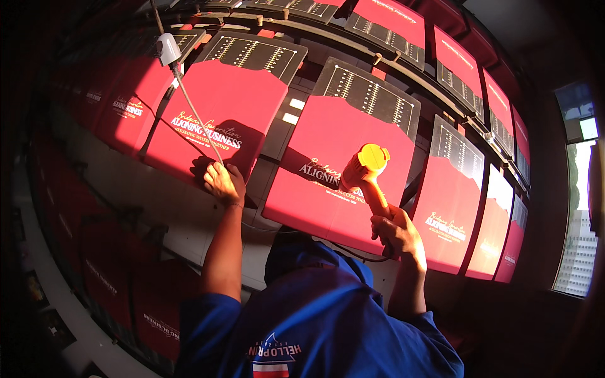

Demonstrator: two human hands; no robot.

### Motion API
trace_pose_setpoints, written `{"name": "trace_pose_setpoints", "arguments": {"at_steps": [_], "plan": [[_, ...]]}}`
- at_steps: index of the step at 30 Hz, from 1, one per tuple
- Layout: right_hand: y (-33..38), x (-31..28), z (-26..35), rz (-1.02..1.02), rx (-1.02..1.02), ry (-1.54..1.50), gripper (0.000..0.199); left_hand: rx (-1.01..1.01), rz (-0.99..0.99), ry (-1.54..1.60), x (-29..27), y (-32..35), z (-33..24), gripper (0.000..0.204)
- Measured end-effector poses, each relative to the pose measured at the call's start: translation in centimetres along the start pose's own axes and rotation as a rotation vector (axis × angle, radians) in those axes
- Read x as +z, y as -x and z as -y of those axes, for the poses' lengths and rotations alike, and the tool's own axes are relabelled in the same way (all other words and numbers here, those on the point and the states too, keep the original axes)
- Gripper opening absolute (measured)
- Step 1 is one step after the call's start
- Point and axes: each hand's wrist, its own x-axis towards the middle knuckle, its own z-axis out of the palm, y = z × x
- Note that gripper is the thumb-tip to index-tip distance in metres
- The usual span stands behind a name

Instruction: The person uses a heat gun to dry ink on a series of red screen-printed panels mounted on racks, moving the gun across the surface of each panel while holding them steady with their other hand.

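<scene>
My right hand (398,234) is wrapped round the handle of a yellow hair dryer (368,165). The dryer is held above a red printed fabric piece (353,135), hiding part of its white and gold lettering. My left hand (224,183) is closed on a thin cord (195,113), near the lower edge of another red printed piece (230,85). From my fingers the cord runs up to a white plug or socket-like piece (168,49) hanging above. Each red piece lies over a dark flat board (261,53) marked with pale lines.
More red printed pieces on boards stand in rows, such as one to the right (450,214) and others at the far side (454,57). A long dark rail (403,66) runs between the rows. A dark cable (353,253) loops below my right hand. A window (576,208) is at right.
</scene>
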Motion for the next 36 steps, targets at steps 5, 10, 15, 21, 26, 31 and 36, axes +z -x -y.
{"name": "trace_pose_setpoints", "arguments": {"at_steps": [5,10,15,21,26,31,36], "plan": [[0.5,-0.4,-0.3,0.004,-0.001,-0.006,0.029,-0.002,0.01,-0.003,-0.2,0.2,0.0,0.023],[0.5,-0.5,-2.6,-0.052,-0.058,-0.105,0.029,-0.011,0.032,-0.007,0.0,0.1,-0.5,0.026],[1.1,-1.1,-2.7,-0.015,-0.057,-0.137,0.031,-0.035,0.081,0.073,0.3,0.3,0.6,0.025],[1.3,-1.3,-3.7,-0.011,-0.041,-0.177,0.031,-0.019,0.612,1.167,-2.5,4.2,0.9,0.028],[1.1,0.2,-4.4,-0.082,-0.064,-0.317,0.036,0.176,1.0,1.304,-7.6,9.0,-0.8,0.032],[1.6,0.7,-3.8,-0.104,-0.043,-0.32,0.035,0.288,1.396,1.256,-10.7,7.3,-2.1,0.037],[2.1,1.3,-3.3,-0.176,0.018,-0.329,0.032,0.359,1.592,1.136,-11.0,4.7,-4.8,0.038]]}}
